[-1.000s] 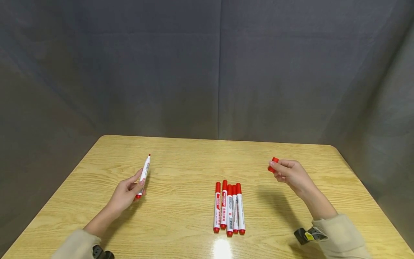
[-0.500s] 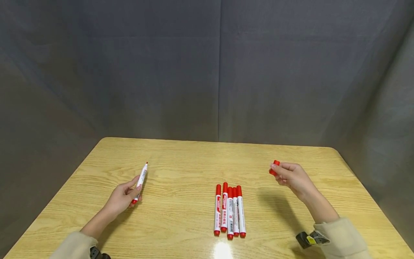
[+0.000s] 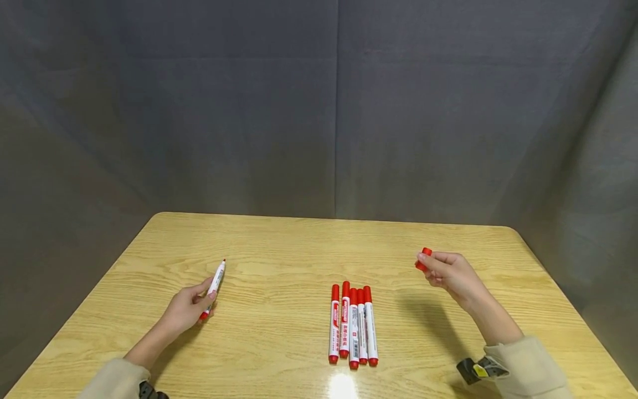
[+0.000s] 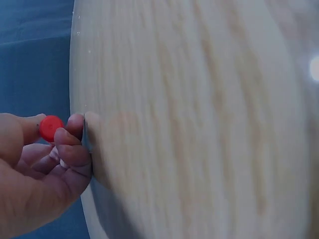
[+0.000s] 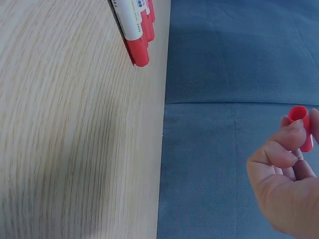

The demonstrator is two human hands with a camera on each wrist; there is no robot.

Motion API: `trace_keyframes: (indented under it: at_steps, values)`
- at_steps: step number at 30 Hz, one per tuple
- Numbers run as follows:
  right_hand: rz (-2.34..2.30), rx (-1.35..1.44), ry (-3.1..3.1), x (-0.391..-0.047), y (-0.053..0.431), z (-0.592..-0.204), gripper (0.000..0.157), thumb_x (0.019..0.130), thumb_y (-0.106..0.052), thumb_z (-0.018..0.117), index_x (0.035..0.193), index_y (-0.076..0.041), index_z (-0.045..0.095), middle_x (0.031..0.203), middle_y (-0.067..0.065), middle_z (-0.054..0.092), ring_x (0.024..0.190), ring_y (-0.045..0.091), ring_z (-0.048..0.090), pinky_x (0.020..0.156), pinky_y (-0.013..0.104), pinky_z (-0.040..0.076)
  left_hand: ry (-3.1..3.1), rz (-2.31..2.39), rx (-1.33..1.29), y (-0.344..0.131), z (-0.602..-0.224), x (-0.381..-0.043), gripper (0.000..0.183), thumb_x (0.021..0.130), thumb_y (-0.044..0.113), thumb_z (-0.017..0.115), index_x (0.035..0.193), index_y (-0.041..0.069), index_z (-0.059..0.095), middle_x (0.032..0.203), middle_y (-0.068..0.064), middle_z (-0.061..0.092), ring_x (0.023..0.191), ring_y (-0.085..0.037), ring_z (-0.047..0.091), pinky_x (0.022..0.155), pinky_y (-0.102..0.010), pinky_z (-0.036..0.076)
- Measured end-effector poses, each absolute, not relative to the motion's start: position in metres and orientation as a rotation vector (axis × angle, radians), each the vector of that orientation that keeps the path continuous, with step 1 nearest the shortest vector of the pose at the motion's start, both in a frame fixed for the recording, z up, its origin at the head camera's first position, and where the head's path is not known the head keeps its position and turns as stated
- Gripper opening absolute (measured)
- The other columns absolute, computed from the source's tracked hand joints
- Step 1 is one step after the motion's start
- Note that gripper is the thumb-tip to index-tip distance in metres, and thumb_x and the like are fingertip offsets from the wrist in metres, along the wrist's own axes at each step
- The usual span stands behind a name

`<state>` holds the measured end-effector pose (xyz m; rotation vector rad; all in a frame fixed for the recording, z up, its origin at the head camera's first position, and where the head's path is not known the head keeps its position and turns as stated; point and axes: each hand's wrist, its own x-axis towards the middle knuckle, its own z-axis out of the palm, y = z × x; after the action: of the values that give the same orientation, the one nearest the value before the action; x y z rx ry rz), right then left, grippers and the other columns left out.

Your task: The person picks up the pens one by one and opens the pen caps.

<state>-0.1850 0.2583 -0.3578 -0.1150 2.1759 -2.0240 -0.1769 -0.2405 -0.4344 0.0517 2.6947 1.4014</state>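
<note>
On the left of the head view, my left hand point(image 3: 185, 309) holds an uncapped marker point(image 3: 217, 279) with a white barrel, its red tip pointing away from me. The left wrist view shows only the marker's red end point(image 4: 51, 128) between thumb and fingers. At the right, my right hand point(image 3: 454, 275) pinches a loose red cap point(image 3: 424, 259) above the table. The cap's hollow mouth point(image 5: 298, 113) faces the camera in the right wrist view. Between the hands lie several capped red-and-white markers point(image 3: 353, 327), side by side in a loose row, red caps toward the far edge.
A light wood table point(image 3: 279, 249) with rounded far corners spans the head view. Dark grey cloth point(image 3: 239, 122) hangs behind it and along both sides. Each wrist carries a strapped device, such as the one by the right sleeve point(image 3: 530, 366).
My left hand has drawn the uncapped marker slightly toward me and to the left. The right hand with the cap stays nearly in place, and the row of markers has not moved.
</note>
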Motion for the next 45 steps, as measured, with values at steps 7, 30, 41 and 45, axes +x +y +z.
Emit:
trace_keyframes:
  at_steps: [7, 30, 41, 45]
  values:
    - [-2.012, -0.099, 2.197, -0.1846, 0.259, -0.3565, 0.02, 0.09, -0.022, 0.058, 0.074, -0.014, 0.065, 0.065, -0.003, 0.051, 0.06, 0.009, 0.043, 0.055, 0.021, 0.039, 2.768, 1.292, 0.062, -0.2404, -0.4342, -0.1784, 0.048, 0.093, 0.015, 0.052, 0.134, -0.007, 0.039, 0.076, -0.01, 0.059, 0.049, -0.011, 0.046, 0.041, -0.022, 0.037]
    - [-2.023, -0.12, 2.185, -0.1809, 0.2628, -0.3574, 0.019, 0.09, -0.021, 0.058, 0.075, -0.011, 0.063, 0.066, -0.003, 0.049, 0.06, 0.009, 0.042, 0.057, 0.023, 0.038, 2.778, 1.251, 0.014, -0.2379, -0.4323, -0.1742, 0.046, 0.092, 0.017, 0.054, 0.129, -0.008, 0.045, 0.065, -0.005, 0.055, 0.047, -0.014, 0.048, 0.043, -0.025, 0.042]
    - [-1.982, -0.113, 2.199, -0.1808, 0.2676, -0.3619, 0.017, 0.091, -0.019, 0.057, 0.079, -0.012, 0.068, 0.065, -0.005, 0.059, 0.06, 0.008, 0.051, 0.058, 0.022, 0.043, 2.8, 1.261, -0.044, -0.2391, -0.4315, -0.1731, 0.051, 0.091, 0.02, 0.055, 0.132, -0.007, 0.042, 0.07, -0.008, 0.056, 0.046, -0.014, 0.049, 0.043, -0.025, 0.042]
    - [-1.954, -0.09, 2.224, -0.1816, 0.2682, -0.3631, 0.016, 0.09, -0.019, 0.058, 0.082, -0.011, 0.069, 0.067, -0.005, 0.06, 0.062, 0.009, 0.053, 0.059, 0.022, 0.045, 2.809, 1.263, -0.042, -0.2395, -0.4306, -0.1722, 0.051, 0.091, 0.021, 0.055, 0.132, -0.007, 0.042, 0.065, -0.007, 0.052, 0.046, -0.014, 0.048, 0.043, -0.026, 0.043]
